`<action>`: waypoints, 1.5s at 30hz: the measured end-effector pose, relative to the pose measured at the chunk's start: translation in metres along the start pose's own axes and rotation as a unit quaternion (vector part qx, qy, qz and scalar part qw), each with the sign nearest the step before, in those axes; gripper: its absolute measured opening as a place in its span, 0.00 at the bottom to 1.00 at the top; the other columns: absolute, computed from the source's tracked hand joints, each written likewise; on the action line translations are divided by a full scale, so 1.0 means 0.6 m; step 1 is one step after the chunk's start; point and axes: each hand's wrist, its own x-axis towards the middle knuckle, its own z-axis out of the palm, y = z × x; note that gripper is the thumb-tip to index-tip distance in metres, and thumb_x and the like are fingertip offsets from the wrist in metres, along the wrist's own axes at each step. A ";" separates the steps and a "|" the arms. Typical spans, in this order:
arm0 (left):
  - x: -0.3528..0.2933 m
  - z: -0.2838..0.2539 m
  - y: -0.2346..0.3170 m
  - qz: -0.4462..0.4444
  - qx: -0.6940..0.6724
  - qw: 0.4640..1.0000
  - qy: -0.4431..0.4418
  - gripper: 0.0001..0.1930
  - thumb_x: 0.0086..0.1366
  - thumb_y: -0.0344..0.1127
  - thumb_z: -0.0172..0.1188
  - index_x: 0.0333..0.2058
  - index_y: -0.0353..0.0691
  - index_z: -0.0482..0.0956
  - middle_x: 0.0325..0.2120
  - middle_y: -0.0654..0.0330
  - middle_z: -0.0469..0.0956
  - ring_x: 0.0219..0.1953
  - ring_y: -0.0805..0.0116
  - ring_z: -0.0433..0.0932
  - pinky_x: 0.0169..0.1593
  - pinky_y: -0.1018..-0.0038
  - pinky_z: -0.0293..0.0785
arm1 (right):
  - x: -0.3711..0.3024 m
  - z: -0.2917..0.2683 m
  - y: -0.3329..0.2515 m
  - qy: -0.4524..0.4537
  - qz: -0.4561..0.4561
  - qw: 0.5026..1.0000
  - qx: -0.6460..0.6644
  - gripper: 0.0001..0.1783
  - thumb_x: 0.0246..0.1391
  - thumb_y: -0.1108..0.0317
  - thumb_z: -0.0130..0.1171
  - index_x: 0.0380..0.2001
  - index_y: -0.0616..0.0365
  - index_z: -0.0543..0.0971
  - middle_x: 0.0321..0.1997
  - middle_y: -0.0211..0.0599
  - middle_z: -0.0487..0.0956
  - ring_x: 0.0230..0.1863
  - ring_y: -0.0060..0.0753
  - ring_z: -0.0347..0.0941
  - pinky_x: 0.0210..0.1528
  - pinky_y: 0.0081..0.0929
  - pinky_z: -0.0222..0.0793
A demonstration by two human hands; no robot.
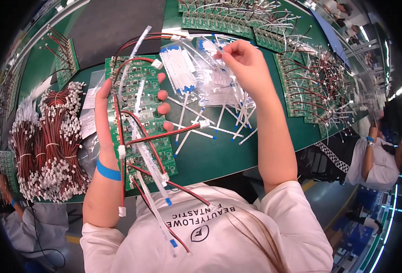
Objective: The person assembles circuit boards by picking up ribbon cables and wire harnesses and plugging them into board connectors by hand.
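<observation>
My left hand (104,107) grips a green circuit board panel (157,123) from beneath, its thumb along the left edge and fingertips curled over the right. Red-and-black wire leads (160,135) with white connectors hang off the panel, along with white flat ribbon cables (148,159) with blue ends. To the right, my right hand (246,63) is raised over the loose cables, thumb and forefinger pinched at a thin white flat ribbon cable (213,42). Below it, more flat cables (240,116) are scattered beside a clear plastic bag (217,93) and a neat stack of flat cables (178,68).
Bundled red-and-black wire leads (50,145) with white connectors pile up at the left. Wired green boards (296,86) stand in rows at the right and back. A black mat (114,27) covers the far table. Other people sit at both sides, including one in white (378,159).
</observation>
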 end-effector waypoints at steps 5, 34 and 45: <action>0.003 -0.002 -0.002 0.003 0.015 1.000 0.010 0.37 0.60 0.61 0.39 0.54 0.31 0.61 0.37 0.50 0.72 0.35 0.60 0.71 0.37 0.59 0.70 | -0.035 0.004 -0.063 -0.160 0.074 0.954 0.243 0.05 0.54 0.74 0.53 0.32 0.60 0.68 0.27 0.33 0.71 0.21 0.19 0.63 0.26 0.16 0.59; -0.012 0.026 -0.032 0.019 0.126 0.980 0.155 0.27 0.62 0.56 0.40 0.43 0.36 0.73 0.29 0.53 0.78 0.24 0.65 0.78 0.27 0.71 0.77 | -0.118 0.095 -0.092 -0.164 -0.016 0.972 0.168 0.04 0.56 0.77 0.49 0.34 0.68 0.70 0.28 0.35 0.74 0.26 0.24 0.75 0.25 0.19 0.75; -0.017 0.018 -0.036 0.031 0.168 0.971 0.169 0.26 0.62 0.56 0.42 0.40 0.37 0.73 0.29 0.55 0.78 0.26 0.70 0.78 0.29 0.77 0.75 | -0.123 0.106 -0.085 -0.142 -0.141 0.979 -0.049 0.13 0.42 0.83 0.54 0.34 0.61 0.73 0.33 0.40 0.75 0.33 0.42 0.73 0.32 0.28 0.69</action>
